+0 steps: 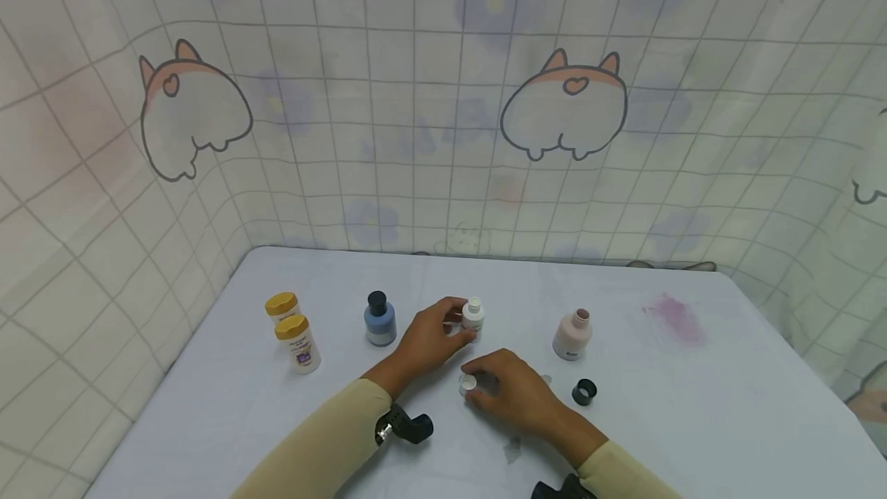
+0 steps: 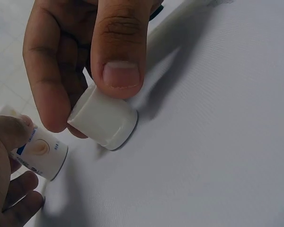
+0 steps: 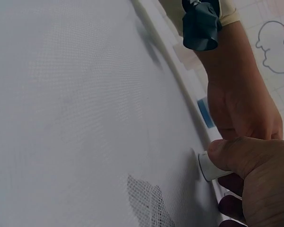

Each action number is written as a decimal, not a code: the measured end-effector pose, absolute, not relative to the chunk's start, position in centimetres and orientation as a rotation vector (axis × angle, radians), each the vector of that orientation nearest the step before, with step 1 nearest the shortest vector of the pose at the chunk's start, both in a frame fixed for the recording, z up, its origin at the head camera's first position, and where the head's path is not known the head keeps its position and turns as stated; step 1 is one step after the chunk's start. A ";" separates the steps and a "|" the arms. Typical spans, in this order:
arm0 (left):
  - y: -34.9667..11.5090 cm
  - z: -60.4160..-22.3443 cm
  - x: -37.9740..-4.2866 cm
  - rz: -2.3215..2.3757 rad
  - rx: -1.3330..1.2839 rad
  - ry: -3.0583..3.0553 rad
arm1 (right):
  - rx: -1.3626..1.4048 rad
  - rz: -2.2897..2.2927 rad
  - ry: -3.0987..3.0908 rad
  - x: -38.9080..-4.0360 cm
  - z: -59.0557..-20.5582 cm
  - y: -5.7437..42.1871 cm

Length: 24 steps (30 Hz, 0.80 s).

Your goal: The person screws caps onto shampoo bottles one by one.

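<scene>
My left hand grips a small white bottle that stands upright on the table, thumb and fingers around its sides. In the left wrist view the bottle shows a printed label with a blue patch. Closer to me, my right hand pinches a white cap between thumb and fingers, low over the tabletop. The left wrist view gives a near look at this smooth white cap. The right wrist view shows the cap partly hidden by the thumb.
A pink bottle stands uncapped at the right, with a black cap in front of it. Left of my hands are a blue bottle with a black cap and two white jars with yellow lids. A pink stain marks the white tabletop.
</scene>
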State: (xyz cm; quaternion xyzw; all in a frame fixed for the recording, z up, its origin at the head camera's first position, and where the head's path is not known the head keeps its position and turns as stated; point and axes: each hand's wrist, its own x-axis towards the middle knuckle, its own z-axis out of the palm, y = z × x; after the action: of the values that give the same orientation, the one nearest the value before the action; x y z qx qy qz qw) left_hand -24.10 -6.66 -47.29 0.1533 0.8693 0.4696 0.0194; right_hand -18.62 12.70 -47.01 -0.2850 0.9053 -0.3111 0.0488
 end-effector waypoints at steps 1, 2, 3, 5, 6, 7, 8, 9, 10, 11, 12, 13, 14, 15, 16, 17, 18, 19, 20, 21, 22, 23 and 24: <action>-6.6 -47.3 -24.1 1.453 0.477 2.702 | -0.862 -0.945 2.759 -18.6 -47.0 12.7; -6.5 -47.3 -24.2 1.450 0.476 2.706 | -0.858 -0.945 2.759 -18.6 -47.0 12.7; -6.5 -47.3 -24.2 1.450 0.473 2.708 | -0.854 -0.947 2.757 -18.6 -47.0 12.6; -6.3 -47.4 -24.3 1.441 0.462 2.719 | -0.856 -0.952 2.756 -18.6 -46.9 12.6; -6.3 -47.4 -24.3 1.438 0.463 2.721 | -0.858 -0.956 2.755 -18.6 -46.9 12.6; -6.3 -47.4 -24.4 1.432 0.463 2.726 | -0.857 -0.955 2.757 -18.6 -46.8 12.6; -6.2 -47.4 -24.4 1.431 0.466 2.727 | -0.858 -0.957 2.757 -18.6 -46.8 12.6; -6.2 -47.4 -24.4 1.426 0.469 2.731 | -0.855 -0.956 2.756 -18.6 -46.8 12.6; -6.2 -47.5 -24.4 1.419 0.473 2.736 | -0.853 -0.955 2.754 -18.6 -46.8 12.6; -6.2 -47.5 -24.5 1.416 0.474 2.739 | -0.853 -0.950 2.755 -18.6 -46.9 12.6; -6.3 -47.5 -24.5 1.413 0.476 2.741 | -0.851 -0.947 2.755 -18.7 -46.9 12.5; -6.3 -47.5 -24.5 1.412 0.477 2.744 | -0.853 -0.942 2.757 -18.7 -46.9 12.5; -6.3 -47.5 -24.5 1.411 0.476 2.745 | -0.855 -0.939 2.758 -18.7 -46.9 12.5; -6.3 -47.5 -24.5 1.411 0.475 2.748 | -0.856 -0.936 2.760 -18.7 -46.9 12.5; -6.3 -47.5 -24.4 1.413 0.474 2.746 | -0.859 -0.937 2.762 -18.7 -47.0 12.5; -6.3 -47.5 -24.4 1.415 0.473 2.747 | -0.866 -0.940 2.766 -18.7 -47.0 12.5; -6.3 -47.5 -24.4 1.418 0.472 2.747 | -0.867 -0.943 2.772 -18.7 -46.9 12.6; -6.4 -47.5 -24.4 1.418 0.471 2.750 | -0.866 -0.951 2.773 -18.7 -46.9 12.6; -6.4 -47.5 -24.3 1.417 0.471 2.752 | -0.863 -0.958 2.775 -18.6 -46.9 12.7; -6.4 -47.5 -24.3 1.416 0.470 2.755 | -0.861 -0.966 2.776 -18.6 -46.8 12.7; -6.5 -47.5 -24.2 1.414 0.473 2.757 | -0.856 -0.973 2.775 -18.5 -46.7 12.8; -6.5 -47.5 -24.2 1.409 0.477 2.763 | -0.853 -0.976 2.775 -18.5 -46.7 12.9; -6.6 -47.5 -24.1 1.402 0.476 2.769 | -0.845 -0.979 2.775 -18.4 -46.7 12.9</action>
State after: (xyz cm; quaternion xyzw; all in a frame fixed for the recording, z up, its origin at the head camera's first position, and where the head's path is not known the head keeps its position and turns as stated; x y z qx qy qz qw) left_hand -24.11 -6.59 -47.54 0.1517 0.8819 0.4464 0.0010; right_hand -18.43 12.93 -46.67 -0.2756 0.9057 -0.3195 0.0400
